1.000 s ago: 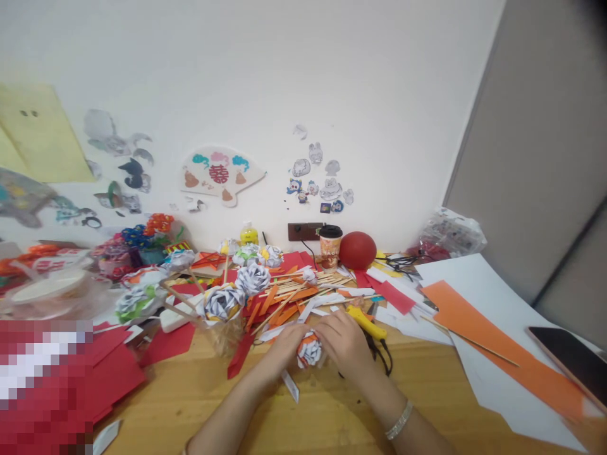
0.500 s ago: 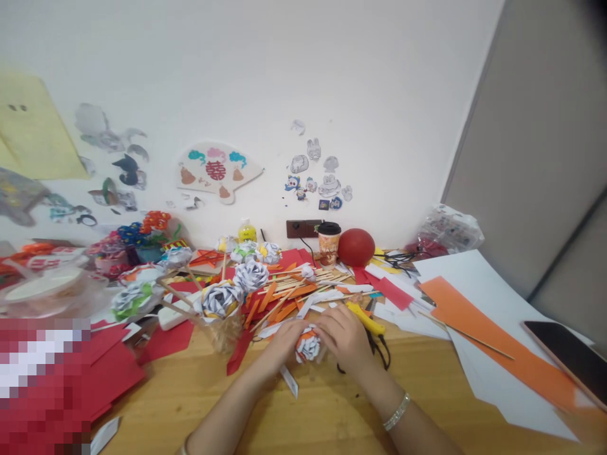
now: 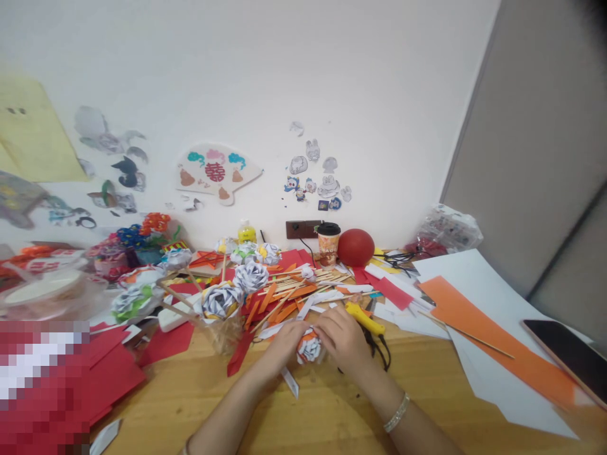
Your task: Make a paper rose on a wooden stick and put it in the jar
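Both my hands meet over the wooden table around a small paper rose rolled from white printed and orange paper. My left hand curls its fingers on the rose's left side. My right hand closes on its right side and top; a bracelet sits on that wrist. A white paper strip hangs from below the rose. Just right of my right hand lies a yellow-handled glue gun with a black cord.
Several finished paper roses on wooden sticks stand left of my hands. Orange and red paper strips pile behind. A paper cup and red ball sit by the wall. A phone lies at right on white and orange sheets.
My hands and the rose have stayed in place, with only small finger shifts on the rose. The camera view has drifted slightly.
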{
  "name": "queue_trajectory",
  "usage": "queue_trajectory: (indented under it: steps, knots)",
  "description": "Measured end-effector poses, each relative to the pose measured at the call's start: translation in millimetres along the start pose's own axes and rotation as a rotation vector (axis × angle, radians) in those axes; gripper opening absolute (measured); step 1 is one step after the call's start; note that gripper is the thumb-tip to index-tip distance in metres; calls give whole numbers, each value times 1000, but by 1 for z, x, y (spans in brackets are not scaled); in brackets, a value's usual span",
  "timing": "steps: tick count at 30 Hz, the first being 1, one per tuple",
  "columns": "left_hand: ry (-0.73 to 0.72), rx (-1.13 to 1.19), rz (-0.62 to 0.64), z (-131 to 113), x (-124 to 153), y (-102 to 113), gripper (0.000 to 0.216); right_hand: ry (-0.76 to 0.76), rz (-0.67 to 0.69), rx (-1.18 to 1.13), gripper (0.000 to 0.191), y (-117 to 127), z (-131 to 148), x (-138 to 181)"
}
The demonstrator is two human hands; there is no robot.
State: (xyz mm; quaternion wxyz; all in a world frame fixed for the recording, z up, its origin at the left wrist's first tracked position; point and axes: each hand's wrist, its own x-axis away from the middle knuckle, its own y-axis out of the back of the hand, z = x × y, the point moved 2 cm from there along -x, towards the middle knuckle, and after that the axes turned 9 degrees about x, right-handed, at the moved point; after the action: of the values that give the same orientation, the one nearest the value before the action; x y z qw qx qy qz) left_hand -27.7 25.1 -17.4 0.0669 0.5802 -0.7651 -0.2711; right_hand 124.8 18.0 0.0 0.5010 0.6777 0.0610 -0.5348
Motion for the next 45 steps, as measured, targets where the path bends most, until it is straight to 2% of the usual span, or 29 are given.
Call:
queue_trajectory:
  steps: [3,10,17,23,30,35,40,45]
  knots:
    - [-42,-37,-6,-5,5,1,36,4,-9,-1,19,1,1,-1]
    - [2,-31,-2,-2,5,1,38,-36,0,-7,17,2,-2,-2]
    - [-25,-63,-6,-7,6,0,40,-58,32,-63,13,2,-2,-2]
    - [90,38,-26,-18,6,1,32,-14,12,-28,16,4,0,-4]
    - [184,215,-97,-17,2,0,30,-79,-1,-31,17,3,0,-2]
    - [207,259,-160,-15,1,-2,31,-137,1,-45,18,1,-2,0]
    - [171,191,-136,-12,3,-1,33,-117,-13,-45,18,0,-1,1]
    - [20,-36,-38,-4,4,1,34,-68,-10,-34,17,0,-1,1]
